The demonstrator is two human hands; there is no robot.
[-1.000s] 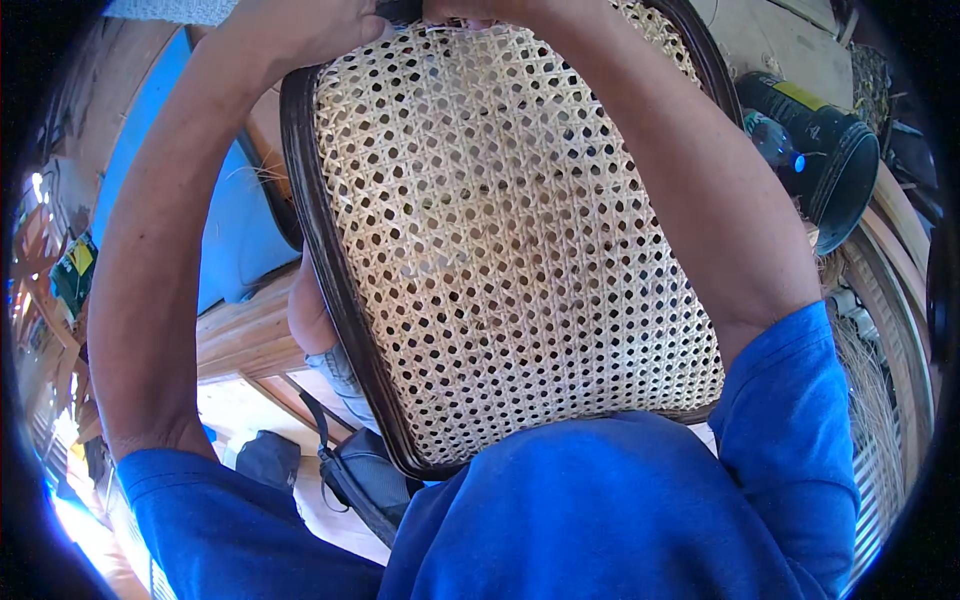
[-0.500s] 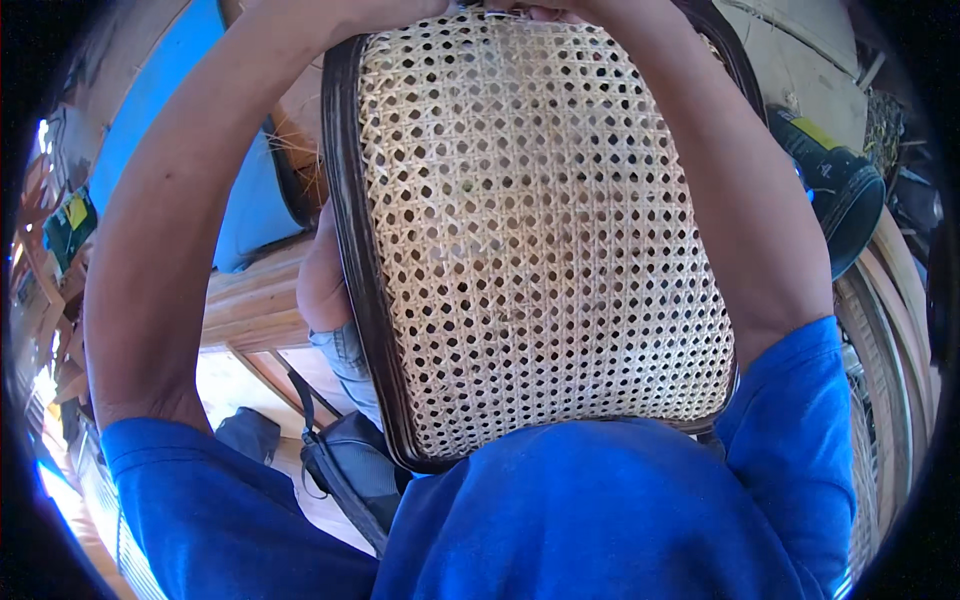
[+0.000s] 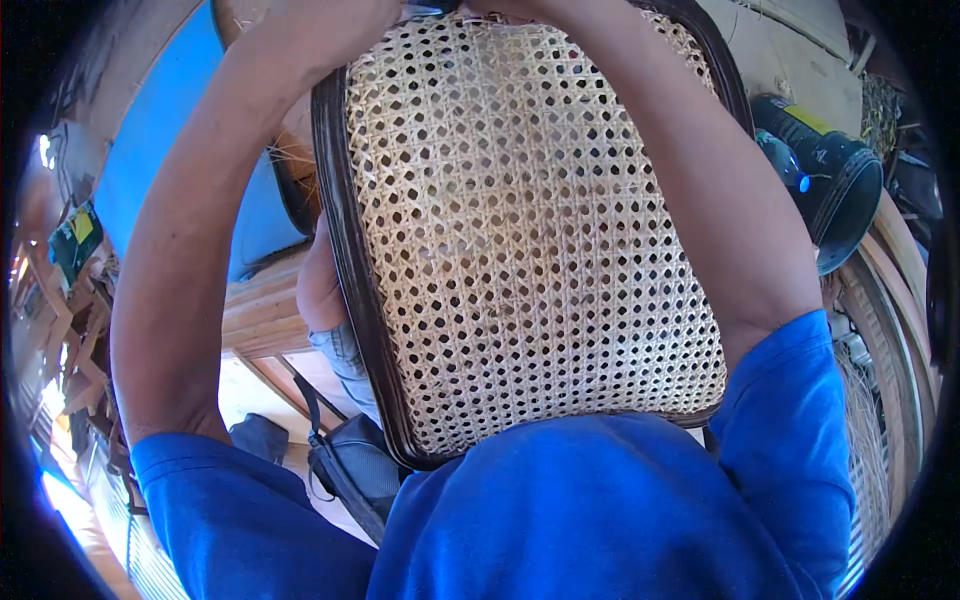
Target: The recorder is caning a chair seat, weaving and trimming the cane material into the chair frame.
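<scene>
A woven cane panel (image 3: 520, 240) in a dark brown frame (image 3: 345, 230) leans against my blue shirt, its near edge at my belly. Both my arms reach over it to its far edge. My left hand (image 3: 375, 14) is at the far left part of the weave, and my right hand (image 3: 530, 8) lies close beside it to the right. The picture's upper edge cuts off the fingers of both. A small dark object (image 3: 432, 8) shows between the hands; its kind is hidden.
A blue panel (image 3: 165, 150) stands at the left over wooden boards (image 3: 265, 310). A black bag (image 3: 360, 460) lies by the frame's lower left corner. At the right are a dark green bucket (image 3: 845, 205), a clear bottle (image 3: 780, 160) with a blue cap and curved wooden strips (image 3: 890, 300).
My arms have shifted: the right forearm has moved left across the weave, the left elbow slightly right. A small dark object now shows between the hands. The panel appears shifted slightly left.
</scene>
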